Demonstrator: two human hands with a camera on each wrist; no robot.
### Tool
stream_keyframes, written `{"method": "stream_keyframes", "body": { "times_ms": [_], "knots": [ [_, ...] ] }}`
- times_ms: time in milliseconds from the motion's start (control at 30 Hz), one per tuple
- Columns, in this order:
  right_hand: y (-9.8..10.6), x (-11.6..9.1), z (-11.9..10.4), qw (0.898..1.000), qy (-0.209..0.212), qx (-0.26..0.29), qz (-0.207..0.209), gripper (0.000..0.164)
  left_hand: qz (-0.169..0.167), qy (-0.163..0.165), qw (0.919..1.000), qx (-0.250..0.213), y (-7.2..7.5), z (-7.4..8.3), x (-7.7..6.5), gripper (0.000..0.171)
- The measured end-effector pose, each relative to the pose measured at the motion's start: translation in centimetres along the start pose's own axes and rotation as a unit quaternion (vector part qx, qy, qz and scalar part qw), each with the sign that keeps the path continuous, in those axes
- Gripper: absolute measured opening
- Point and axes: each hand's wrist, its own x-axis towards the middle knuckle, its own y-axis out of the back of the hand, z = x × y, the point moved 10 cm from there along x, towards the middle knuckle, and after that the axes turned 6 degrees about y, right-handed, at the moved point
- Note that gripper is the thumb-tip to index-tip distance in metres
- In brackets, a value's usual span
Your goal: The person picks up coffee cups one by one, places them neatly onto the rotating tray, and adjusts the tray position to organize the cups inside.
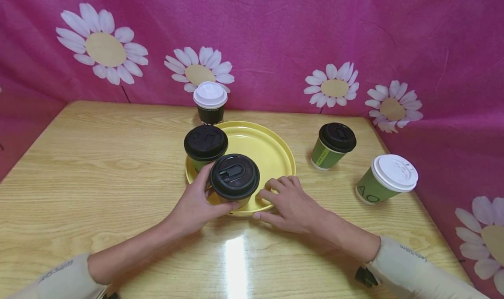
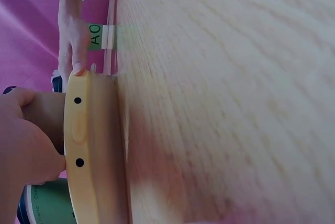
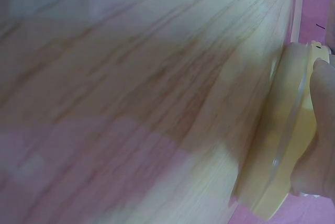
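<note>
My left hand (image 1: 197,202) grips a brownish paper cup (image 2: 44,114) with a black lid (image 1: 235,176), thumb at the near side and fingers round the left. This cup stands over the near part of a round yellow tray (image 1: 271,152) with a raised rim. Behind it, on the tray's left part, is a green cup (image 2: 52,200) with its own black lid (image 1: 206,142). At the tray's near right edge, my right hand (image 1: 293,207) holds the rim, its thumb outside and curled fingers reaching over the inside.
Beyond the tray stands a black cup with a white lid (image 1: 210,95). To the right are a green cup with a black lid (image 1: 328,154) and a green cup with a white lid (image 1: 374,187). A pink flowered cloth (image 1: 267,36) borders the wooden table (image 1: 98,167).
</note>
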Motion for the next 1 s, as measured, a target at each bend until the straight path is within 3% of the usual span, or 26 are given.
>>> {"method": "stream_keyframes", "body": {
  "times_ms": [1000],
  "knots": [
    [-0.18,-0.02,0.02,1.0,-0.001,-0.005,-0.005,0.042,-0.014,0.01,0.9984,0.055,-0.34,0.12,0.59,0.085]
  ]
}}
